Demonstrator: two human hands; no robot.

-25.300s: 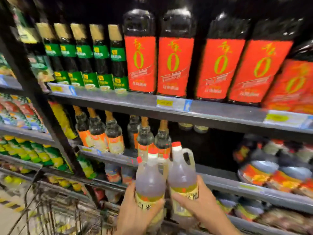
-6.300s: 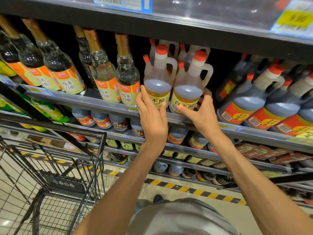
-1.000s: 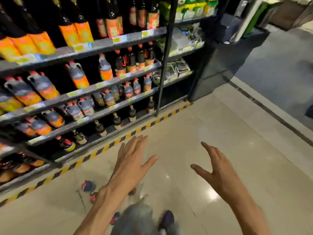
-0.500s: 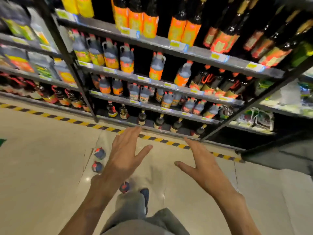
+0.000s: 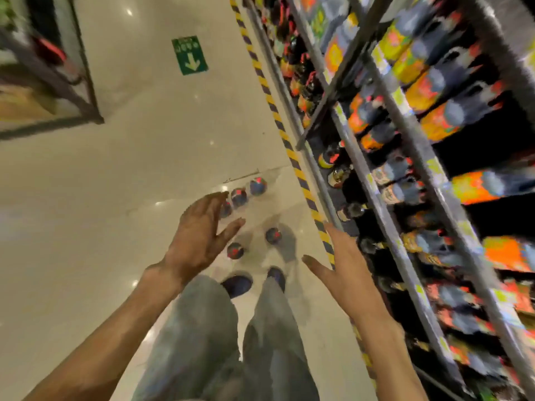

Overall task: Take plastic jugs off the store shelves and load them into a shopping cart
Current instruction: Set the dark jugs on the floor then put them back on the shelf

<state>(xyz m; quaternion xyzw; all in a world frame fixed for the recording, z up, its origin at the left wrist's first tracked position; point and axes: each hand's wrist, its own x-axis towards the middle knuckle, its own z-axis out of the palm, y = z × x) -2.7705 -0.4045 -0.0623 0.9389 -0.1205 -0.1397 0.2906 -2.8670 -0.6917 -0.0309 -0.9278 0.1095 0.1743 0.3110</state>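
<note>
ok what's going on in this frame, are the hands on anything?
No. A person stands in a store aisle looking down, with the left hand and right hand both open, held out and empty. Five red-capped jugs stand on the floor ahead of their feet, beside the stocked shelves on the right. No shopping cart is in view, and the shelf side is heavily blurred.

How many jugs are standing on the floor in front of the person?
5. Three in a row beyond the left hand: jugs at, and, partly hidden by fingers. Two nearer the feet: and. More may be hidden.
</note>
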